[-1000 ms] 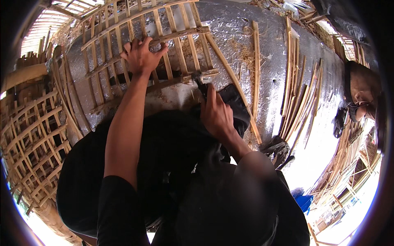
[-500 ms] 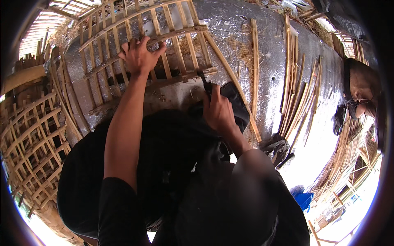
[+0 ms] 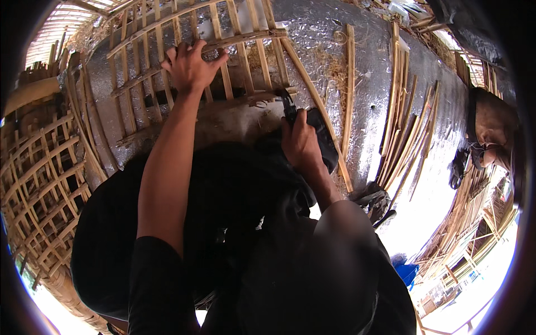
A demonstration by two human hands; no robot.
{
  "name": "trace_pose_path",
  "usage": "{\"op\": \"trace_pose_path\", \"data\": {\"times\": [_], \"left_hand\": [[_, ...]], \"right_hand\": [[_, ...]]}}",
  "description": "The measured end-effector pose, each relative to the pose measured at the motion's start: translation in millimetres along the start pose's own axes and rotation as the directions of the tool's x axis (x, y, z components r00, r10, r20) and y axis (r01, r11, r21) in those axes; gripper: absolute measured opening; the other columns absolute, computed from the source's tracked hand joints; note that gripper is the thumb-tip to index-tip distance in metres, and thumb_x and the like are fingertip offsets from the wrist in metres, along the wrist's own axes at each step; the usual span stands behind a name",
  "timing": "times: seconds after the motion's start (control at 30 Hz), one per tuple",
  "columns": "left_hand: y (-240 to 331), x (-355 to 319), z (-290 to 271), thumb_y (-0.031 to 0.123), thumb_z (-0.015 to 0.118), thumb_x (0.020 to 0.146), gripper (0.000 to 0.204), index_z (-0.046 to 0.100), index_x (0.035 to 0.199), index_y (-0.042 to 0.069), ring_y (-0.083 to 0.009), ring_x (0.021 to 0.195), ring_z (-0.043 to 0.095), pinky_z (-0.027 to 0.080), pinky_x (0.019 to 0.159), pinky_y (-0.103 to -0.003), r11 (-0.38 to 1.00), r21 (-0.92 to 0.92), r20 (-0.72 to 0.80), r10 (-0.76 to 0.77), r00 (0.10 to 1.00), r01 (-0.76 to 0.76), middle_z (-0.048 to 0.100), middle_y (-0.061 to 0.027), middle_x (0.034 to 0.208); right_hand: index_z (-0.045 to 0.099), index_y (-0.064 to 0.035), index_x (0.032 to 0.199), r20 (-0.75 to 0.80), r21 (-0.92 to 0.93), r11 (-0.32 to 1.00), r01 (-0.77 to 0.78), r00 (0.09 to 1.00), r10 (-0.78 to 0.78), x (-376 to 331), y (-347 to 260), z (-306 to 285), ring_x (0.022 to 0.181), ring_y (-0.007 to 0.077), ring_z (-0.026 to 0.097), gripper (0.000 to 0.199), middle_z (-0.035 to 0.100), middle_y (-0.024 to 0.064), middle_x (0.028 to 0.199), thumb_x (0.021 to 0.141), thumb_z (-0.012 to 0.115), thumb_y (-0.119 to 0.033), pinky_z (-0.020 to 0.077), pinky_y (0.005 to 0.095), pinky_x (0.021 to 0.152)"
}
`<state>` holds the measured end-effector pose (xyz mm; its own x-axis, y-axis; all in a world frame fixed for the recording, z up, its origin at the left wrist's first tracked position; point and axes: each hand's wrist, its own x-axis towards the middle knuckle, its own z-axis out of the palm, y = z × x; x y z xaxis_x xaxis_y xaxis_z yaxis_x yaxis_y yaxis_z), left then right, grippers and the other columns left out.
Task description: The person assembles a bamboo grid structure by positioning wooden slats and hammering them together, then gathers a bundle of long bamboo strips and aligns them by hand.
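A lattice of split bamboo slats and crossbars (image 3: 245, 40) lies in front of me on silver foil sheeting. With bent, spread fingers, my left hand (image 3: 192, 66) grips the lattice across a middle crossbar, its thumb out to the right. My right hand (image 3: 302, 142) is closed around the dark handle of what look like pliers (image 3: 288, 106). Their tip meets the right end of the lattice's near crossbar (image 3: 271, 96); the exact contact is too small to make out. Dark cloth covers my lap just below the lattice.
A long bamboo strip (image 3: 318, 109) slants beside my right hand. Several loose strips (image 3: 393, 106) lie on the foil (image 3: 365, 72) farther right. Another woven bamboo panel (image 3: 42, 167) stands at left. A person's bare foot (image 3: 494, 131) shows at the right edge, near a black bag (image 3: 371, 198).
My right hand and the pliers have shifted slightly right, and the tool has turned so its head shows more. My left hand keeps its place on the lattice.
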<state>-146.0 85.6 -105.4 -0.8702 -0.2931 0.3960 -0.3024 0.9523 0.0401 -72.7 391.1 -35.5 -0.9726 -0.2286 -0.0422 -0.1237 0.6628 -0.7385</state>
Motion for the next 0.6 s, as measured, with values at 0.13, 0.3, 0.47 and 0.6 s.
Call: {"op": "trace_pose_path", "data": {"times": [0.13,0.3,0.47,0.6], "left_hand": [[2.6,0.1,-8.8,0.072,0.076,0.07,0.058,0.076,0.101,0.024,-0.0306,0.11,0.051,0.032,0.093,-0.053,1.0,0.005,0.002,-0.01,1.0,0.01,0.069,-0.0069,0.106],[-0.6,4.0,-6.3,0.07,0.075,0.074,0.055,0.075,0.103,0.024,-0.0322,0.11,0.054,0.034,0.089,-0.053,1.0,0.02,-0.009,0.017,1.0,-0.017,0.069,-0.0075,0.109],[5.5,3.7,-4.2,0.075,0.072,0.074,0.063,0.074,0.112,0.025,-0.0319,0.114,0.049,0.031,0.095,-0.053,1.0,0.021,0.12,-0.02,0.993,0.018,0.067,-0.008,0.108],[-1.8,4.3,-3.2,0.076,0.069,0.076,0.064,0.074,0.113,0.024,-0.032,0.115,0.048,0.031,0.097,-0.055,1.0,0.009,0.085,-0.005,0.996,0.004,0.066,-0.0087,0.111]], "right_hand": [[0.044,0.0102,0.12,-0.026,-0.202,0.944,0.26,0.962,-0.271,0.9,-4.5,-12.1,0.067,0.054,0.062,0.039,0.06,0.0317,0.07,0.097,0.063,-0.016,0.0489,0.0581,0.057],[0.051,0.0075,0.114,0.143,-0.439,0.689,0.576,0.802,-0.58,7.3,20.0,-18.1,0.062,0.0469,0.06,0.03,0.061,0.0307,0.082,0.097,0.064,-0.014,0.0491,0.054,0.055],[0.054,0.0067,0.118,-0.115,-0.005,0.968,0.252,0.961,-0.251,5.1,16.4,-4.4,0.057,0.0425,0.056,0.034,0.06,0.0318,0.091,0.096,0.066,-0.017,0.0473,0.0522,0.052],[0.051,0.0128,0.127,0.022,-0.189,0.886,0.423,0.904,-0.427,11.2,13.7,-16.1,0.058,0.0422,0.057,0.047,0.061,0.0332,0.09,0.093,0.07,-0.014,0.0472,0.0508,0.051]]}}
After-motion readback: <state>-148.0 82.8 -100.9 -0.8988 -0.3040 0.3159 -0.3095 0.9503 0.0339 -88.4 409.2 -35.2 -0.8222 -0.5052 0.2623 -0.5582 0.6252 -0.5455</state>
